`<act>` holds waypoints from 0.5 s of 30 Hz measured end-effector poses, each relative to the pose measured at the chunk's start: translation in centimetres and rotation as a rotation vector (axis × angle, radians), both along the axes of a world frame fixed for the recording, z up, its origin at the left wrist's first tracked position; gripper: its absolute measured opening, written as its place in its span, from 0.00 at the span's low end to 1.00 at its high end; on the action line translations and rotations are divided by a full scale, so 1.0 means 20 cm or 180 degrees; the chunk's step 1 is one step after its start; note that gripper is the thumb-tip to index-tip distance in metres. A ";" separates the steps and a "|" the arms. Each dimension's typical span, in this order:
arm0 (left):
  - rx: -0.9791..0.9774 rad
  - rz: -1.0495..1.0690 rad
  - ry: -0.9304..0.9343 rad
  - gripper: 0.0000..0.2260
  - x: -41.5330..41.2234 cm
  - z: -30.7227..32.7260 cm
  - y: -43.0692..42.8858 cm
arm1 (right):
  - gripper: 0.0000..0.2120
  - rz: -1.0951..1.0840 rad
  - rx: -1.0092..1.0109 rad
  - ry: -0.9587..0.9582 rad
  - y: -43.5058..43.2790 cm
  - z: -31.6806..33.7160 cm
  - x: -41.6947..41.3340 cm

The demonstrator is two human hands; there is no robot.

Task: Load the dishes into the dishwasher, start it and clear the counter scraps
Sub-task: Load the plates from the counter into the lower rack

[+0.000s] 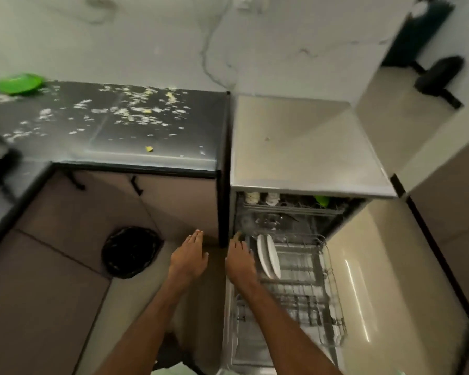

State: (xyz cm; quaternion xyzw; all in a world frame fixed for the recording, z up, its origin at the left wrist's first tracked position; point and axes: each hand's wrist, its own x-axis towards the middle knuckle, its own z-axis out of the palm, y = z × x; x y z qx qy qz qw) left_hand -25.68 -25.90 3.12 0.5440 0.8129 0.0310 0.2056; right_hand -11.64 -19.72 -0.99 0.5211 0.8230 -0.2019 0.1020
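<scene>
From the head view, the dishwasher (pixel 303 152) is seen open, with its lower rack (pixel 306 290) pulled out. Two white plates (pixel 268 255) are stood on edge in the rack's far left part. The right hand (pixel 240 259) is stretched out empty, fingers loose, at the rack's left edge, just beside the plates; contact cannot be told. The left hand (pixel 190 255) is held flat and empty, fingers straight, near the cabinet corner. Pale scraps (pixel 130 112) are scattered over the dark counter (pixel 65 150), where a green plate (pixel 18 83) is left at the far left.

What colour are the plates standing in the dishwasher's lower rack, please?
The upright round plates are white; head view.
</scene>
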 end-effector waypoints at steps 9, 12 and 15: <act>0.0161 0.0791 0.0176 0.28 -0.72 0.09 -0.28 | 0.28 0.0814 0.0435 0.0505 -0.11 0.21 -0.94; 0.0303 0.0975 0.0154 0.27 -1.03 0.14 -0.34 | 0.29 0.0949 0.0480 0.0663 -0.15 0.29 -1.29; 0.0439 0.1146 0.0182 0.26 -1.34 0.20 -0.40 | 0.29 0.1063 0.0537 0.0766 -0.18 0.36 -1.61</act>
